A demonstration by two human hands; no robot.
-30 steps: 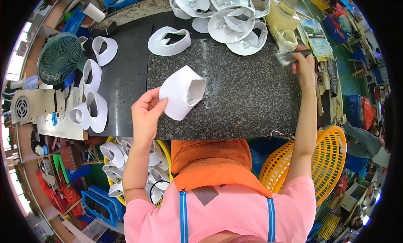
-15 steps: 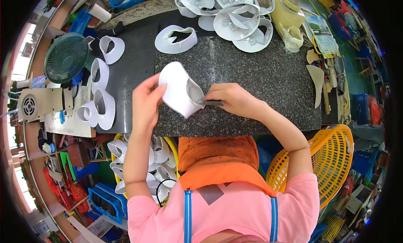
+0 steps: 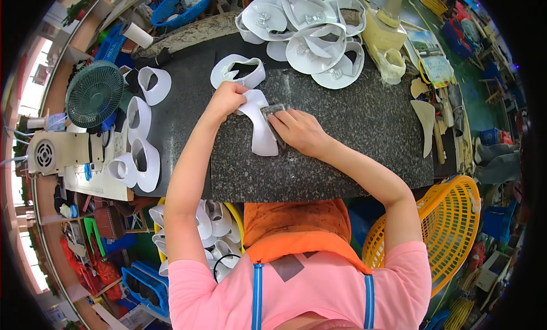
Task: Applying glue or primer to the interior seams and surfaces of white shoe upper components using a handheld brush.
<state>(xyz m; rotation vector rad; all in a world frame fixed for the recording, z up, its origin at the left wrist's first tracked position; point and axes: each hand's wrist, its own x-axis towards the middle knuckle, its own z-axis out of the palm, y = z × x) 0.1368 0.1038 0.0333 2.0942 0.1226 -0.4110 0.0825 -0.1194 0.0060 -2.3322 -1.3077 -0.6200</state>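
While the left hand [image 3: 228, 98] pinched the flat white cut-out shoe piece [image 3: 261, 128] against the speckled dark stone counter [image 3: 353, 136], the right hand [image 3: 299, 130] closed its grip on a small grey metal tool [image 3: 272, 109] pressed onto it.

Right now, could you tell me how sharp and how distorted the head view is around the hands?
Head view: centre sharp, the left hand and right hand on the white piece crisp; light even, shadows soft; the slab edges bow toward the black fisheye rim.
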